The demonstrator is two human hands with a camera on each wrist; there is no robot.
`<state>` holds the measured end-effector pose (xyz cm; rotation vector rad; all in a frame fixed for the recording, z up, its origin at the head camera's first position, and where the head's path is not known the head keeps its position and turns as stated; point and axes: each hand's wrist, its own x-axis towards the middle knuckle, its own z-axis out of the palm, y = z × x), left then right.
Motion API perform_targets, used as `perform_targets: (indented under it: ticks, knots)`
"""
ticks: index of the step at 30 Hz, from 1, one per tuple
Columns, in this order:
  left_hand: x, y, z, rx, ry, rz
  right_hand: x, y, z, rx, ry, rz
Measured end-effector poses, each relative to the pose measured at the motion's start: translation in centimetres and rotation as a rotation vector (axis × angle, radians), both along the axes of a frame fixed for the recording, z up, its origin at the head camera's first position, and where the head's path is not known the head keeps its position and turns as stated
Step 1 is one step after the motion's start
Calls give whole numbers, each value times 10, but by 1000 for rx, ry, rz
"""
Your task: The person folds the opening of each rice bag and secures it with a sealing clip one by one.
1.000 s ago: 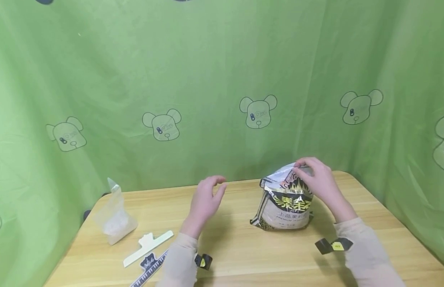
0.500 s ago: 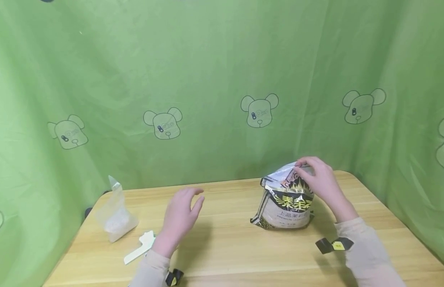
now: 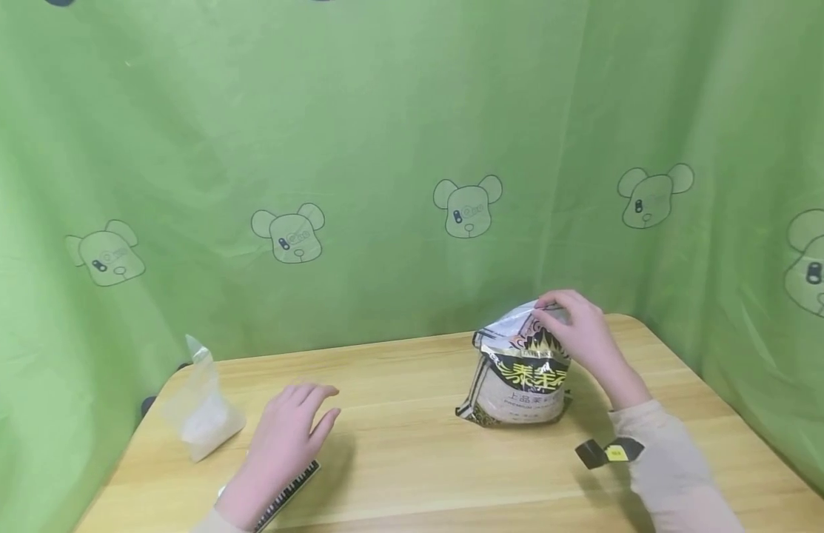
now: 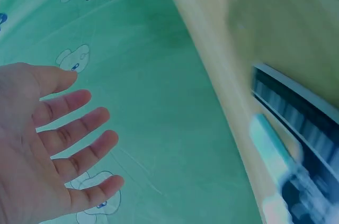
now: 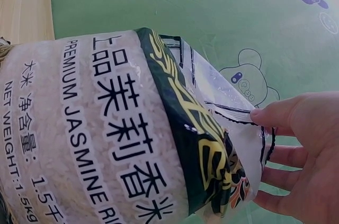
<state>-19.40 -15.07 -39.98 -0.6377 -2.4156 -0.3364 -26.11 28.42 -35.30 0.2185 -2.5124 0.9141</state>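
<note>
A bag of jasmine rice (image 3: 521, 381) stands upright toward the right of the table, its top folded over to one side. My right hand (image 3: 580, 337) pinches the folded top edge, thumb in front and fingers behind, as the right wrist view of the rice bag (image 5: 122, 128) shows. My left hand (image 3: 285, 437) hovers over the left part of the table with fingers spread and nothing in them. Below it lies a clip with a piano-key pattern (image 3: 293, 488), partly hidden by the forearm. The left wrist view shows this piano-key clip (image 4: 302, 107) beside a pale green clip (image 4: 270, 144).
A small clear plastic bag with white contents (image 3: 212, 422) stands at the table's left side. The wooden table (image 3: 412, 474) ends at a green curtain (image 3: 378, 148) printed with bear heads, which closes in the back and sides.
My left hand has moved left and toward me, away from the rice bag and over the clips, covering most of them. The right hand keeps its pinch on the bag's top.
</note>
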Motion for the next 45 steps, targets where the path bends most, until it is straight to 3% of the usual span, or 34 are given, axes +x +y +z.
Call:
perform_targets:
  ticks: [8, 17, 21, 24, 32, 45]
  knots:
    - [19, -37, -18, -123, 41, -66, -1, -1, -1, 2, -28, -3]
    - [30, -62, -26, -174, -71, -26, -2, -2, -2, 3, -11, -8]
    - [32, -70, -28, -184, -183, 5, -2, -4, -2, 4, -14, -9]
    - [32, -73, -30, -189, -252, 11, -2, -4, -1, 1, -14, -6]
    - [28, -81, -29, -232, -322, -6, 0, -3, 0, 4, -18, -12]
    - [28, -88, -31, -268, -547, 68, 0, -3, 1, 10, -14, -10]
